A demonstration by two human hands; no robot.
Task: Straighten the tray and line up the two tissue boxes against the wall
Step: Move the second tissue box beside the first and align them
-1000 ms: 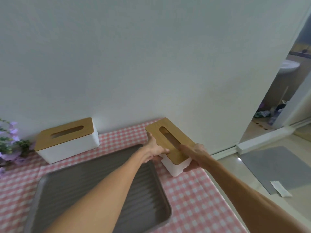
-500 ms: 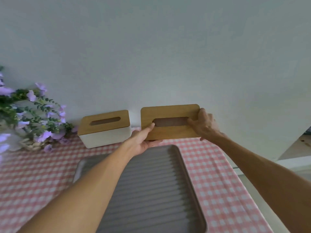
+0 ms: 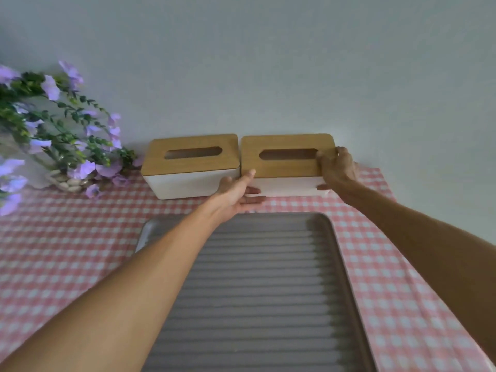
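With the left hand cupping the near left corner and the right hand clasping the right end, the right tissue box sits against the wall just beside the left tissue box; best nudge both fronts flush, then let go gently

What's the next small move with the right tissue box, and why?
Probably let go. The right tissue box sits beside the left tissue box at the wall, lids roughly in line, barely a gap between them. The left hand and right hand grip its ends, and the tray looks square.
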